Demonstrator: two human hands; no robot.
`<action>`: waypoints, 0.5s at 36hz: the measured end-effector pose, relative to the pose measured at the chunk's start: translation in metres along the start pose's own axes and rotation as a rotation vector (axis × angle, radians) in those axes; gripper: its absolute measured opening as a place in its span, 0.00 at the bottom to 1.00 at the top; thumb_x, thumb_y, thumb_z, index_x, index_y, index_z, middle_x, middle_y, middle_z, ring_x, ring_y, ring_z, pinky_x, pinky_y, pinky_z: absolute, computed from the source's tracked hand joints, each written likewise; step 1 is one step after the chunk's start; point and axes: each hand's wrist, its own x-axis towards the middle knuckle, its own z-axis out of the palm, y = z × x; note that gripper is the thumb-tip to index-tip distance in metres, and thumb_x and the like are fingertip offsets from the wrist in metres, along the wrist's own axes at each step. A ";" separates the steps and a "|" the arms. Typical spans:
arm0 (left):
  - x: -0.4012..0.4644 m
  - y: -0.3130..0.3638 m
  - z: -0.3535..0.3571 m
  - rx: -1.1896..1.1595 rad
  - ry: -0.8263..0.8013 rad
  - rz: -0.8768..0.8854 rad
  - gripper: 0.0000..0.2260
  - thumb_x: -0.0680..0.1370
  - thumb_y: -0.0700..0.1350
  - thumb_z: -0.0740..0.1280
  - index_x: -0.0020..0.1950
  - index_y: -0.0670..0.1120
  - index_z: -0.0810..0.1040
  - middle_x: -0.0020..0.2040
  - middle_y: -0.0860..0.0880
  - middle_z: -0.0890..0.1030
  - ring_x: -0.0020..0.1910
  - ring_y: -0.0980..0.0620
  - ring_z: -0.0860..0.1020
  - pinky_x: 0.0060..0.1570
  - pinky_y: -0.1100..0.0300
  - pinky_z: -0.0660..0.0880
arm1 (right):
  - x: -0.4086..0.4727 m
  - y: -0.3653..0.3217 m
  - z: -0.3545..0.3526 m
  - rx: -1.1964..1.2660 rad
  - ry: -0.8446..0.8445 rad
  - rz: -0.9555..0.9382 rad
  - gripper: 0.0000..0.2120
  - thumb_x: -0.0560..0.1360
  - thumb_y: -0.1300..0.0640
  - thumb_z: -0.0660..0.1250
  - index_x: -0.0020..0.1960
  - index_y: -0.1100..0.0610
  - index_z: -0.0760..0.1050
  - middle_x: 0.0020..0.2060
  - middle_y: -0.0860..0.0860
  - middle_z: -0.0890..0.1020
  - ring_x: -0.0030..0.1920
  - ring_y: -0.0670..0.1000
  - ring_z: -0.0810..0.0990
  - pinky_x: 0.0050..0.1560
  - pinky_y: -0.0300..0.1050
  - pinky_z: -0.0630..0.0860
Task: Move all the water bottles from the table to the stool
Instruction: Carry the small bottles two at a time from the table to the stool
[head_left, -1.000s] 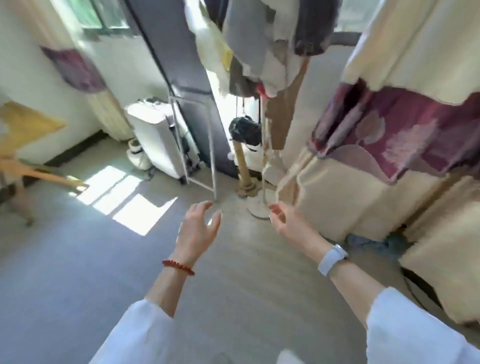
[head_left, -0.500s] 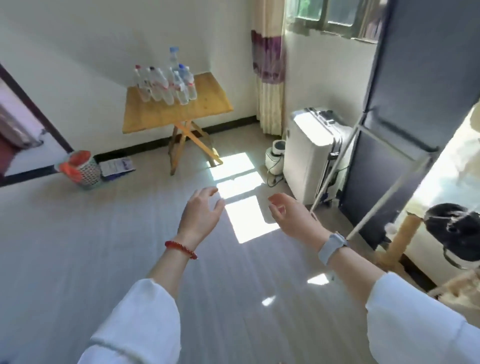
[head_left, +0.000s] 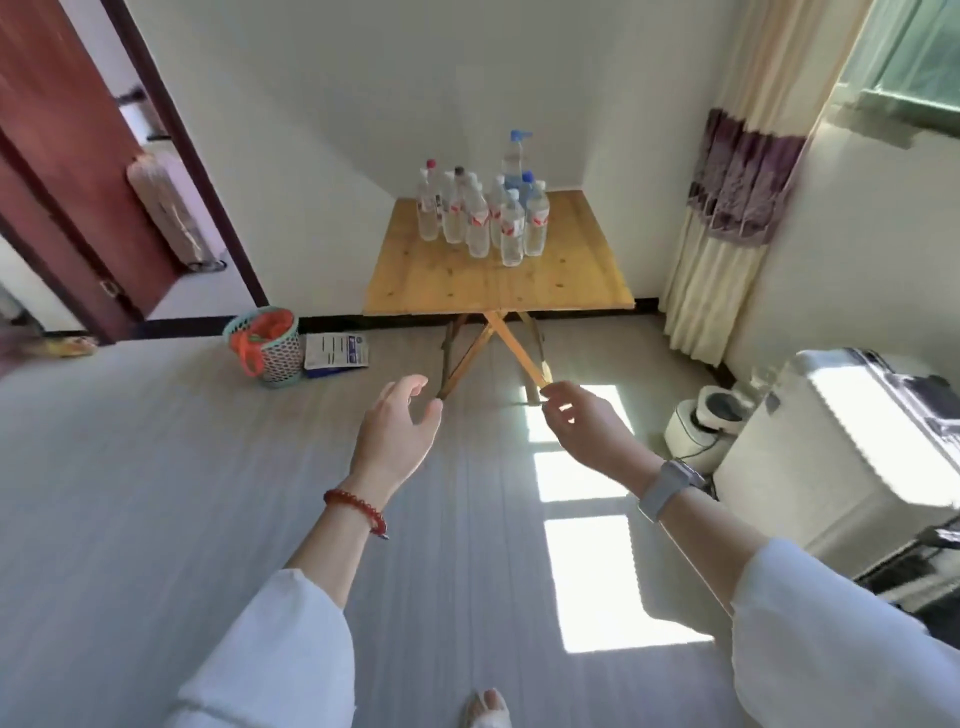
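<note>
With both hands, left (head_left: 397, 434) and right (head_left: 584, 428), loosely spread and empty, best approach the upper-centre worktop (head_left: 498, 280) and take the nearest bottles (head_left: 483, 215) by their bodies.

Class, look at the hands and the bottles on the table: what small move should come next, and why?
Probably step toward the table and reach for a front bottle. Both the left hand and the right hand hold nothing, and the bottles stand well beyond them.

Clear water bottles (head_left: 480, 215) with red-and-white labels stand on a honey-yellow wooden table (head_left: 498, 280).
Left of the table, a teal mesh basket (head_left: 265, 345) holds orange; right, a cream curtain (head_left: 727, 228) carries a purple band.
</note>
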 end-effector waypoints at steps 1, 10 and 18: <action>0.028 -0.005 -0.001 -0.001 0.010 0.000 0.15 0.77 0.46 0.64 0.62 0.44 0.73 0.59 0.46 0.76 0.58 0.49 0.74 0.54 0.61 0.68 | 0.029 -0.004 0.001 -0.006 -0.004 -0.004 0.13 0.77 0.57 0.59 0.60 0.58 0.72 0.53 0.55 0.81 0.50 0.55 0.80 0.45 0.39 0.70; 0.238 -0.033 0.029 -0.011 -0.019 0.018 0.15 0.77 0.47 0.63 0.62 0.44 0.72 0.60 0.46 0.76 0.59 0.49 0.73 0.56 0.60 0.68 | 0.236 -0.006 0.006 0.058 0.057 0.041 0.14 0.77 0.58 0.59 0.62 0.59 0.71 0.53 0.56 0.80 0.48 0.52 0.78 0.46 0.40 0.70; 0.393 -0.075 0.109 -0.008 -0.067 0.011 0.17 0.77 0.49 0.63 0.65 0.46 0.70 0.63 0.48 0.74 0.61 0.51 0.72 0.55 0.64 0.66 | 0.417 0.054 0.023 -0.016 -0.029 0.058 0.17 0.78 0.55 0.58 0.64 0.59 0.68 0.57 0.58 0.79 0.55 0.56 0.79 0.51 0.43 0.73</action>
